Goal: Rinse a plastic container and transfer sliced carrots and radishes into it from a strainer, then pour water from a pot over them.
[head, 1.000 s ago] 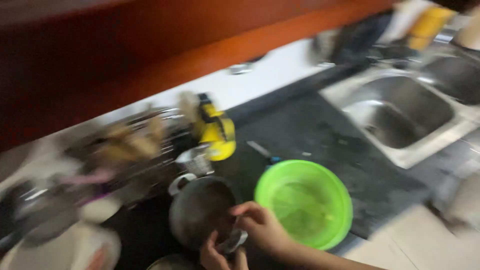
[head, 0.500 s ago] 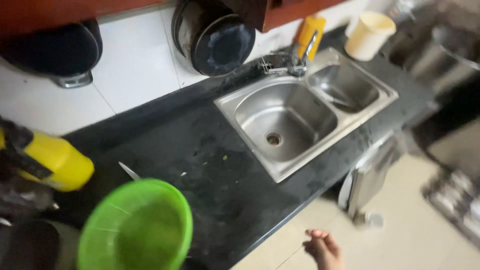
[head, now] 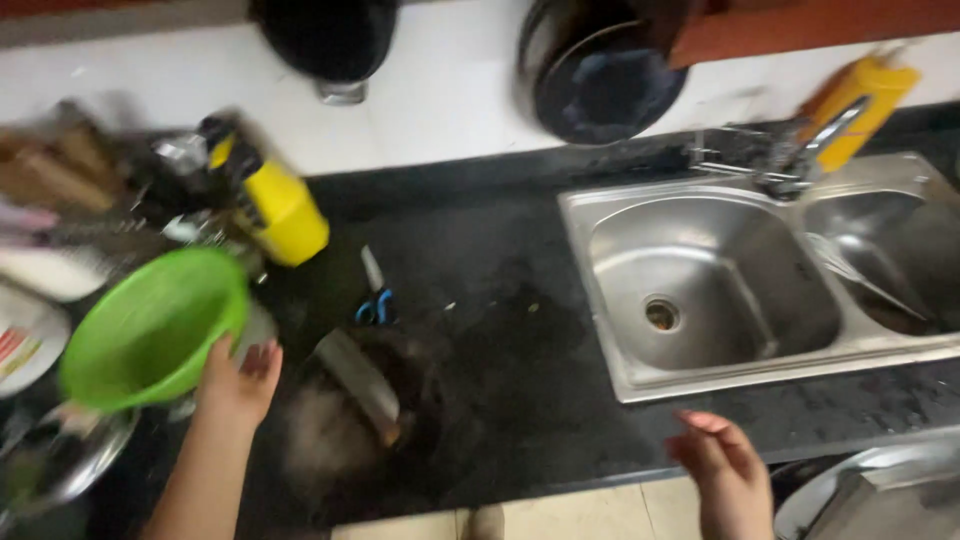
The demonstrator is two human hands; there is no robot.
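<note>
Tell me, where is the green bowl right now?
In the head view, the green bowl is at the far left of the black counter, held tilted by the left hand, just below the yellow bottle.

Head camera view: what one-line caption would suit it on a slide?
Left hand grips a green plastic bowl on a black counter; right hand hovers empty.
</note>
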